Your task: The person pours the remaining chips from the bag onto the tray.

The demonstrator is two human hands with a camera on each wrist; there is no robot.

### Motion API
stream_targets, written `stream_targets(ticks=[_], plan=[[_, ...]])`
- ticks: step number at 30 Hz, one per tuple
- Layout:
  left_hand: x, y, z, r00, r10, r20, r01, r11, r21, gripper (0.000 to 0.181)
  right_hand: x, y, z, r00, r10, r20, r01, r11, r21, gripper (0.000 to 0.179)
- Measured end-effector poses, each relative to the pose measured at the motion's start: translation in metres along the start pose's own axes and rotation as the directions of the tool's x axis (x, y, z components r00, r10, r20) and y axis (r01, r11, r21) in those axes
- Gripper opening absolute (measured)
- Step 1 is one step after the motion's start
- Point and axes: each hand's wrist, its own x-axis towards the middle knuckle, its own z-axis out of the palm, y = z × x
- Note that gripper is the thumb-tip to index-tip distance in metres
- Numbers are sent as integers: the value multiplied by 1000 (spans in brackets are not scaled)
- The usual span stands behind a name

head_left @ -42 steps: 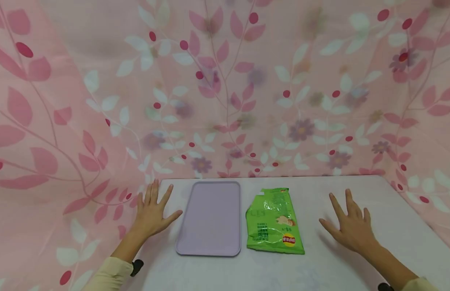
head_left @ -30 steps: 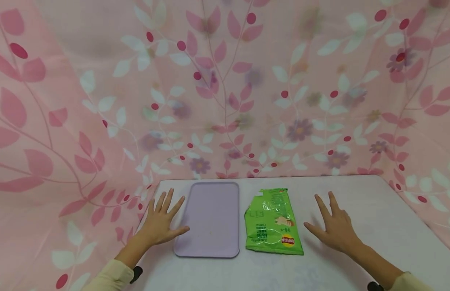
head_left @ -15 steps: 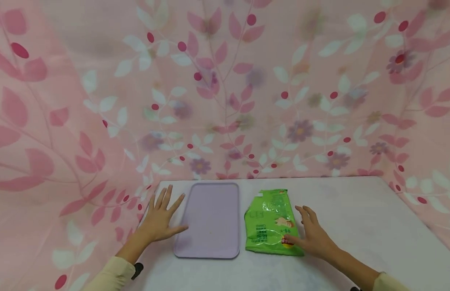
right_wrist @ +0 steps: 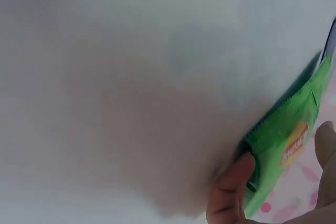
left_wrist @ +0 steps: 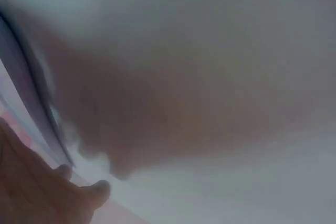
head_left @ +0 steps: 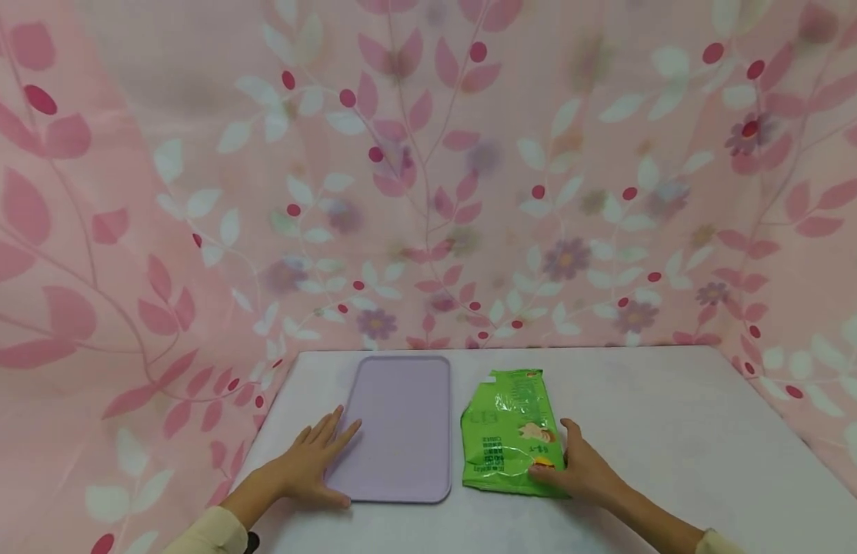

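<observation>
A green chip bag (head_left: 501,431) lies flat on the white table, its upper left corner slanted. My right hand (head_left: 584,469) grips its lower right side, thumb over the printed face and fingers curled at the edge. The right wrist view shows those fingers (right_wrist: 231,184) against the side of the bag (right_wrist: 286,140). Left of the bag lies a flat lilac tray (head_left: 408,423). My left hand (head_left: 307,465) is at the tray's lower left side with fingers spread, some over its rim; contact is unclear. In the left wrist view the tray's edge (left_wrist: 31,93) passes beside that hand.
The white tabletop (head_left: 650,415) extends to the right of the bag. Behind and at both sides hangs a pink floral curtain (head_left: 428,192), meeting the table's back edge. A narrow gap separates tray and bag.
My right hand has come left from the bare table to the bag's lower right side and taken hold there. My left hand has moved right and down to the tray's lower left side.
</observation>
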Motion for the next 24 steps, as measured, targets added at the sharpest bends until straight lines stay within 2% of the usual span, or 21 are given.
stream_targets(ticks=[6,12,20,24], plan=[[4,1,3,997,-33,70,33,999,-8,124,1,-1,3,999,37,-5,-37,999,-3,108],[11,3,-3,992,-83,99,81,996,29,128,8,2,4,995,100,13,-100,995,14,105],[12,2,-2,990,-122,71,118,992,49,131,16,-3,9,991,132,1,-132,991,17,92],[13,2,2,991,-117,61,115,993,39,130,19,-3,10,989,147,12,-148,988,37,84]])
